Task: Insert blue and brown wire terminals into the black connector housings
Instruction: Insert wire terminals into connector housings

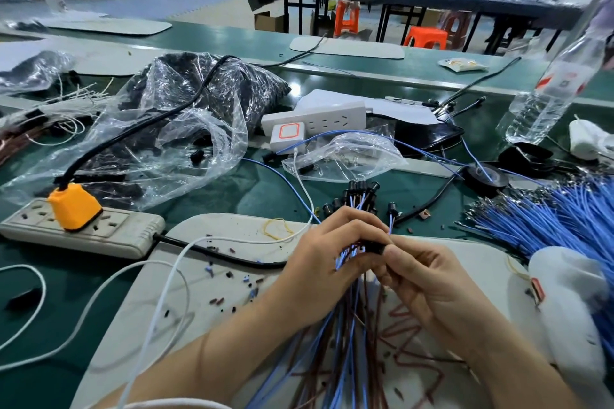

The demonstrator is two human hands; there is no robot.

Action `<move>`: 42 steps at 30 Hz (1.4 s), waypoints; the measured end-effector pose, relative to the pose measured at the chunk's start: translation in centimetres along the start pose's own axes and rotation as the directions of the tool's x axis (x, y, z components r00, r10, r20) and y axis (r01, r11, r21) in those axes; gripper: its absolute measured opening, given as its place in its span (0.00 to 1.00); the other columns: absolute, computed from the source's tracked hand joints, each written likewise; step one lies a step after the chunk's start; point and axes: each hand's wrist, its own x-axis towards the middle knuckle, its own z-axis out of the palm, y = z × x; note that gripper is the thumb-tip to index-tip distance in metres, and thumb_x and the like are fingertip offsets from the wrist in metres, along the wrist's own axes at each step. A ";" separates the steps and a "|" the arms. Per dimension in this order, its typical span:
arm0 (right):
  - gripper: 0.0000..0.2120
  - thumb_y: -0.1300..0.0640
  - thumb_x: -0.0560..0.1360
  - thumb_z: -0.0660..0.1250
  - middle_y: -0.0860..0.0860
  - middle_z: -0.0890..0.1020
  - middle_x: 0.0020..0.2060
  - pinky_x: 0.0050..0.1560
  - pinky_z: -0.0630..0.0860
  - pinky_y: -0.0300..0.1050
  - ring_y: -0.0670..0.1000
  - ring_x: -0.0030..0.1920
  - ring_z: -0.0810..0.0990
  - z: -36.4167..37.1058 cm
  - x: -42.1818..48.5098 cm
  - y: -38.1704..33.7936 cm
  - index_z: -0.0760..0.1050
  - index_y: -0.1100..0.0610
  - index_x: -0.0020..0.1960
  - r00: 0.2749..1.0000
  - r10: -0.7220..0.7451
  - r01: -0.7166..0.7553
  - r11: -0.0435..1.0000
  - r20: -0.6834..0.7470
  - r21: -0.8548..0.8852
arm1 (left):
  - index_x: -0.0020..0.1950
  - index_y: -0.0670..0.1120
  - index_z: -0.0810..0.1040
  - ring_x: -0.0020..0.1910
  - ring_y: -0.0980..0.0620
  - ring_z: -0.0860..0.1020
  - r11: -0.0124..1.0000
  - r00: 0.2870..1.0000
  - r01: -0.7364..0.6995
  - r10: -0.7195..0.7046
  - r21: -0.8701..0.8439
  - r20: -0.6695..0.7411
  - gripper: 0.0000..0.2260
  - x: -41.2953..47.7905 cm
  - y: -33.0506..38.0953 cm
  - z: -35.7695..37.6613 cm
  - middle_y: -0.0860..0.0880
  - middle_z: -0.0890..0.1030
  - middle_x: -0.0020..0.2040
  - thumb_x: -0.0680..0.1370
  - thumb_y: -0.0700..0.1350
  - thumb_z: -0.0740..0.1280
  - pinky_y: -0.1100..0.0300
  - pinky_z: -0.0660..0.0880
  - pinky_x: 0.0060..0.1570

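hands on wire bundle

your left hand [332,252] grips the bundle of blue and brown wires [345,335]; your right hand [435,282] pinches a black connector housing [377,247] at its top. fitted housings [360,191] fan out just above. loose blue wires [564,219] lie right.

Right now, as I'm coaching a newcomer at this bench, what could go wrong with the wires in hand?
The left hand grips a thick bundle of blue and brown wires while the right hand pinches one black housing. Both hands hide the joint, so a terminal might seat only partway unnoticed. The wired housings fanned above the fist could snag the loose white cable beside them.
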 end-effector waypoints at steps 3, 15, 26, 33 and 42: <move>0.16 0.53 0.65 0.76 0.54 0.78 0.35 0.39 0.74 0.34 0.46 0.35 0.73 -0.2 0.1 -0.2 0.83 0.65 0.46 0.999 -0.007 0.007 1.000 0.046 -0.003 | 0.49 0.36 0.80 0.51 0.53 0.78 1.000 1.000 -0.015 0.015 -0.013 -0.005 0.04 0.1 0.2 0.1 0.44 0.78 0.51 0.75 0.35 0.69 0.60 0.75 0.54; 0.05 0.55 0.70 0.71 0.56 0.83 0.33 0.34 0.77 0.38 0.48 0.30 0.80 0.4 -0.2 0.0 0.77 0.54 0.44 0.938 -0.317 0.185 0.799 -0.140 -0.572 | 0.52 0.40 0.81 0.47 0.58 0.80 0.992 0.996 0.083 -0.081 0.096 -0.022 0.08 -0.1 -1.0 0.0 0.49 0.82 0.51 0.74 0.35 0.70 0.65 0.76 0.50; 0.07 0.71 0.71 0.68 0.57 0.83 0.33 0.36 0.79 0.37 0.50 0.32 0.82 0.6 -0.4 -0.4 0.80 0.60 0.43 0.926 -0.323 0.207 0.866 -0.193 -0.456 | 0.51 0.44 0.80 0.45 0.60 0.81 0.990 0.989 0.138 -0.136 0.027 -0.065 0.08 -0.1 -1.1 -0.3 0.53 0.83 0.45 0.73 0.36 0.71 0.68 0.74 0.50; 0.03 0.70 0.73 0.65 0.59 0.82 0.32 0.33 0.78 0.38 0.51 0.30 0.79 0.0 0.0 -0.5 0.77 0.65 0.43 0.897 -0.302 0.218 0.937 -0.321 -0.272 | 0.53 0.42 0.79 0.36 0.58 0.79 0.989 0.986 0.144 -0.141 0.035 -0.088 0.07 0.0 -1.2 -0.4 0.51 0.82 0.43 0.77 0.34 0.67 0.62 0.77 0.46; 0.04 0.60 0.65 0.69 0.58 0.80 0.31 0.32 0.75 0.38 0.50 0.29 0.75 0.4 0.2 -0.4 0.82 0.58 0.38 0.939 -0.233 0.213 0.972 -0.254 -0.102 | 0.55 0.41 0.74 0.48 0.55 0.79 0.943 0.981 0.194 -0.181 -0.272 0.075 0.09 0.1 -0.9 0.0 0.45 0.80 0.47 0.78 0.31 0.59 0.63 0.74 0.54</move>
